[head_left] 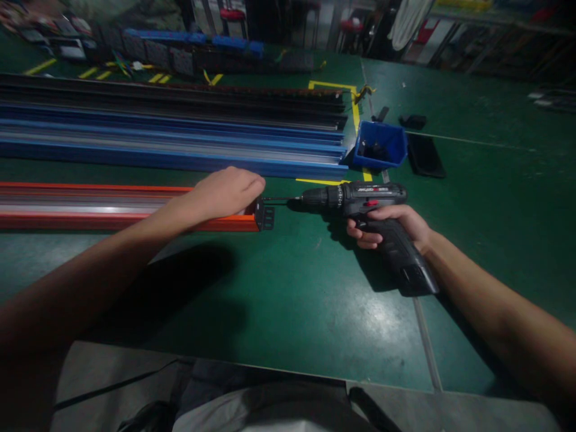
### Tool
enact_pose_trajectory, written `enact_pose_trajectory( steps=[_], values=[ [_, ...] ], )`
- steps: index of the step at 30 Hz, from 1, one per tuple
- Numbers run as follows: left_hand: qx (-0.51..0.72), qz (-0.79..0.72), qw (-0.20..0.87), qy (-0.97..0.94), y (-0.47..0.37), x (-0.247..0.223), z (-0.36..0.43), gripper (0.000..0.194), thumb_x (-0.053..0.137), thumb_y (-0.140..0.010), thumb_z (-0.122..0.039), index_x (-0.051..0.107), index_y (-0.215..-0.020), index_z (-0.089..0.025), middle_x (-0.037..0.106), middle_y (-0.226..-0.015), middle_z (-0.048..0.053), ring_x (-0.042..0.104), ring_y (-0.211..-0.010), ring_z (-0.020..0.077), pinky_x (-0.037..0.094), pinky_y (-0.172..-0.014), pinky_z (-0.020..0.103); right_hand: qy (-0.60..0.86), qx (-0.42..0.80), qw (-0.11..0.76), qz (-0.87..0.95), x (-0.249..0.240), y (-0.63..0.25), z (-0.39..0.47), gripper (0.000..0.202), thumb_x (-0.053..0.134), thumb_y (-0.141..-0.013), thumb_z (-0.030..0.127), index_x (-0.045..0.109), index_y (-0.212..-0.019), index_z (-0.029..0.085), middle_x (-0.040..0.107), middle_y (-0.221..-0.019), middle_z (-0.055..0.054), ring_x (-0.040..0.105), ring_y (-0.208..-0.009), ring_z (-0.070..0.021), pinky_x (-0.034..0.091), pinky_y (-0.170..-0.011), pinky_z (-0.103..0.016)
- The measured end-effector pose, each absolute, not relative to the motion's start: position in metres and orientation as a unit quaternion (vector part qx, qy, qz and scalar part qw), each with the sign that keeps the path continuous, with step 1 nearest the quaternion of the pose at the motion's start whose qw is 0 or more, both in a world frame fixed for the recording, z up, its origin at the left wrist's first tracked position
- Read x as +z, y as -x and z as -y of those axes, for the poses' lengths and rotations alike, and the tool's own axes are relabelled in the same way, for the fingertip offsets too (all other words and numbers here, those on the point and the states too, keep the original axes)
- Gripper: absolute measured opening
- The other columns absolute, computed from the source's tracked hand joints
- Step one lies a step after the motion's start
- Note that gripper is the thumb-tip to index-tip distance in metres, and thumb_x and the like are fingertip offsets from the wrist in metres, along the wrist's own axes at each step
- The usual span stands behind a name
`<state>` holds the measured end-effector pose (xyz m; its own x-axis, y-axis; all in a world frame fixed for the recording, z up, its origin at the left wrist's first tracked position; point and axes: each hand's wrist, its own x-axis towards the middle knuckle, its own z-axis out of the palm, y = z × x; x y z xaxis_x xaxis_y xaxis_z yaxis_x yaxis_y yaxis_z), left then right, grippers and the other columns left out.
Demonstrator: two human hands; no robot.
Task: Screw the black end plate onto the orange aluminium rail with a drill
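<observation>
My right hand [391, 225] is wrapped round the grip of a black cordless drill [369, 198], which lies level and points left. Its long thin bit [282, 198] reaches to a black end bracket [265, 216] with slots, at the right end of an orange metal channel [216, 224]. Whether the bit sits in a screw cannot be made out. My left hand [229, 191] is closed over that same end of the channel, its fingers partly hidden behind the back of the hand. The channel lies flat on the green table [288, 300].
Behind the orange channel lie several blue channels [225, 150] and black channels [225, 108]. A blue bin [391, 147] with small dark parts stands past their right ends, beside a black flat object [425, 156]. Another person's arm [18, 15] shows at the far left.
</observation>
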<state>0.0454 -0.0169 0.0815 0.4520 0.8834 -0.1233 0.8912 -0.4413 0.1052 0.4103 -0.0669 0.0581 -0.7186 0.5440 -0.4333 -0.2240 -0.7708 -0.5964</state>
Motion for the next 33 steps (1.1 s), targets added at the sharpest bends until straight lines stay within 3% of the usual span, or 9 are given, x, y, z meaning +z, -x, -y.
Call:
enact_pose_trajectory(
  steps=[33],
  values=[
    [-0.024, -0.513, 0.060, -0.856, -0.0433, 0.0788, 0.0155, 0.053, 0.022, -0.099, -0.042, 0.070, -0.087, -0.022, 0.076, -0.100, 0.008, 0.069, -0.090, 0.0250, 0.050, -0.080, 0.036, 0.318, 0.887, 0.210, 0.262, 0.0588, -0.4108, 0.0672, 0.022, 0.063, -0.086, 0.020, 0.066, -0.104, 0.008, 0.067, -0.087, -0.010, 0.047, -0.059, -0.0124, 0.054, -0.058, -0.027]
  ],
)
